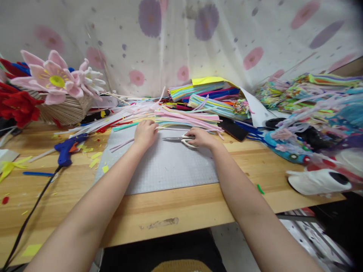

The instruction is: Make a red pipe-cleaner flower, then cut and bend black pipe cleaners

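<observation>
My left hand (pixel 146 134) rests at the back of the grey cutting mat (pixel 170 166), its fingers closed around pale purple fuzzy stems (pixel 121 145) whose ends stick out to the left. To its right, my right hand (pixel 199 137) has its fingers wrapped on the white handles of a pair of scissors (pixel 177 139). The blades point left toward my left hand and look closed. Just behind both hands lies a pile of pink and pastel stems (pixel 190 116).
A blue glue gun (pixel 66 149) with a black cord lies at left, near yellow scraps. Pink and red fuzzy flowers (pixel 56 79) stand at back left. A black phone-like slab (pixel 234 128), stem bundles (pixel 320 92) and a white spool (pixel 319 181) are at right.
</observation>
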The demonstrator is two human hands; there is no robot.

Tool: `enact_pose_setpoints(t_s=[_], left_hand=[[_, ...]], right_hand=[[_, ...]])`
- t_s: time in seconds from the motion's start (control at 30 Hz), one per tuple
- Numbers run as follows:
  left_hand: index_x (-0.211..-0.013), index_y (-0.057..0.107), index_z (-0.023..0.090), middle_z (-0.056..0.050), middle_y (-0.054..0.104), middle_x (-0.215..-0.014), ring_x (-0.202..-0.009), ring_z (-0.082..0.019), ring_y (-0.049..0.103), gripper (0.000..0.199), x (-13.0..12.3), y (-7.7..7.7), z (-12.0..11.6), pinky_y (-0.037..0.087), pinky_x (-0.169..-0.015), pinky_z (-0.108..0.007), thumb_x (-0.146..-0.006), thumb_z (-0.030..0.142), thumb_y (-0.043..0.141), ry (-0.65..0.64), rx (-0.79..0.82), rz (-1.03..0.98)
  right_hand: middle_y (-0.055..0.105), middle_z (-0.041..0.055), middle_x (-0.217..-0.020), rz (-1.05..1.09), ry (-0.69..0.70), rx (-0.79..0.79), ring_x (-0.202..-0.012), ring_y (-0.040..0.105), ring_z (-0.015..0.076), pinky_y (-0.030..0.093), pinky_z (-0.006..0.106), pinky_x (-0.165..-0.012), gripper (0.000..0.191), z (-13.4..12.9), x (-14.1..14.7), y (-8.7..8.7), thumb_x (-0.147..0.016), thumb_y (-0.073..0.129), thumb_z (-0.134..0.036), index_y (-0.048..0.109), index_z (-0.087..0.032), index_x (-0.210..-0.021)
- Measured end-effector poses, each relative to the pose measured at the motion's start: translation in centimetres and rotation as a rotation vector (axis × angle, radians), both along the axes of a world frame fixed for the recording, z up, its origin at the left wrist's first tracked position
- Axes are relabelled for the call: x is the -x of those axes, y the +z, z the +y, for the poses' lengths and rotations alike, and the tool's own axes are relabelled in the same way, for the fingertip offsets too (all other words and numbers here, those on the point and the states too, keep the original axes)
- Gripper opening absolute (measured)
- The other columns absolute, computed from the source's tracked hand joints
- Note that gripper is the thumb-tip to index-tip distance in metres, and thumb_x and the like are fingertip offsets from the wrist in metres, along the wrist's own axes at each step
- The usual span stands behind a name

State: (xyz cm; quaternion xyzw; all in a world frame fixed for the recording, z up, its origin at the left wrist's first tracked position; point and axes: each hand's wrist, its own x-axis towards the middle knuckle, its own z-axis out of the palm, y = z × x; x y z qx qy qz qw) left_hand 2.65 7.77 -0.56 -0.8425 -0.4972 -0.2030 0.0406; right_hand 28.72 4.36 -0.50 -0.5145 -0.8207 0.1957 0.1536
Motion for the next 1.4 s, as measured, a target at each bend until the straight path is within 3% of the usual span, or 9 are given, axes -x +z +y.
enact_pose_setpoints(t_s=[0.2,0.37,0.6,0.8,0.9,1.03,1.13,1.27,1.4], left_hand=[[-0.096,0.069,0.013,-0.016,0.062,-0.099,-0.102,-0.029,0.052,0.029,-4.1,-0.1,2.5,0.038,-0.085,-0.040,-0.084,0.015,0.044,-0.097,0.023,0.253],[-0.095,0.067,0.011,-0.018,0.060,-0.102,-0.103,-0.028,0.051,0.030,-4.6,-0.3,1.9,0.038,-0.084,-0.040,-0.085,0.009,0.039,-0.100,-0.040,0.288],[-0.102,0.058,0.014,-0.015,0.061,-0.099,-0.094,-0.026,0.055,0.029,-3.0,0.6,0.7,0.038,-0.080,-0.036,-0.087,0.010,0.034,-0.139,-0.121,0.136],[-0.104,0.052,0.015,-0.012,0.061,-0.097,-0.092,-0.023,0.056,0.023,-1.0,1.3,-2.3,0.040,-0.073,-0.031,-0.092,0.023,0.034,0.072,-0.088,-0.242],[-0.096,0.053,0.016,-0.009,0.060,-0.091,-0.086,-0.019,0.056,0.018,-0.6,1.5,-4.3,0.040,-0.071,-0.029,-0.091,0.024,0.038,0.112,0.083,-0.532],[-0.077,0.052,0.016,0.001,0.047,-0.063,-0.053,-0.010,0.045,0.019,-0.7,1.3,-6.2,0.035,-0.050,-0.021,-0.090,0.022,0.040,0.096,0.682,-1.063],[-0.074,0.052,0.014,0.001,0.050,-0.062,-0.051,-0.007,0.050,0.018,-0.7,0.9,-6.8,0.039,-0.049,-0.018,-0.088,0.024,0.046,0.030,1.031,-1.386],[-0.077,0.054,0.013,-0.007,0.064,-0.081,-0.077,-0.016,0.066,0.014,-0.5,0.0,-6.7,0.053,-0.073,-0.033,-0.086,0.024,0.051,-0.066,1.125,-1.510],[-0.081,0.054,0.012,-0.010,0.066,-0.087,-0.079,-0.020,0.068,0.013,-0.6,-1.0,-6.7,0.054,-0.073,-0.038,-0.088,0.023,0.049,-0.077,1.149,-1.474]], right_hand=[[0.061,0.0029,-0.082,0.070,-0.107,0.120,-0.071,0.054,0.0154,0.038,0.026,-0.062,0.033,-0.7,-0.5,0.4,-0.064,0.068,-0.023,0.059,-0.017,-0.096],[0.063,0.0028,-0.080,0.065,-0.112,0.061,-0.070,0.055,0.0140,0.041,0.024,-0.062,0.023,-0.7,-0.6,0.6,-0.069,0.063,-0.023,0.061,-0.016,-0.091],[0.061,0.0100,-0.108,-0.019,-0.333,-0.377,-0.095,0.056,0.0226,0.043,0.033,-0.079,0.041,-0.3,-0.1,0.1,-0.075,0.061,-0.024,0.058,-0.019,-0.116],[0.064,0.0088,-0.087,0.029,-0.595,-0.407,-0.085,0.056,0.0221,0.038,0.031,-0.070,0.020,-0.1,0.6,1.2,-0.078,0.061,-0.036,0.068,-0.017,-0.079],[0.056,0.0023,-0.068,0.322,-0.510,-0.326,-0.066,0.048,0.0149,0.033,0.027,-0.060,0.033,-0.5,1.2,2.6,-0.069,0.068,-0.049,0.063,-0.016,-0.070],[0.033,-0.0049,-0.049,0.813,-0.169,0.062,-0.048,0.028,0.0079,0.022,0.024,-0.048,0.050,-1.0,3.6,3.1,-0.074,0.052,-0.065,0.056,-0.017,-0.065],[0.030,-0.0061,-0.050,1.101,-0.112,0.278,-0.045,0.024,0.0076,0.019,0.023,-0.045,0.048,-1.2,5.8,2.2,-0.077,0.046,-0.066,0.049,-0.019,-0.065],[0.034,-0.0057,-0.055,1.153,-0.048,0.411,-0.051,0.031,0.0075,0.025,0.022,-0.049,0.037,-1.3,7.3,0.9,-0.070,0.062,-0.055,0.055,-0.018,-0.069],[0.036,-0.0065,-0.053,1.099,-0.044,0.419,-0.050,0.031,0.0068,0.024,0.022,-0.050,0.036,-1.4,7.4,0.1,-0.069,0.065,-0.053,0.061,-0.017,-0.076]])
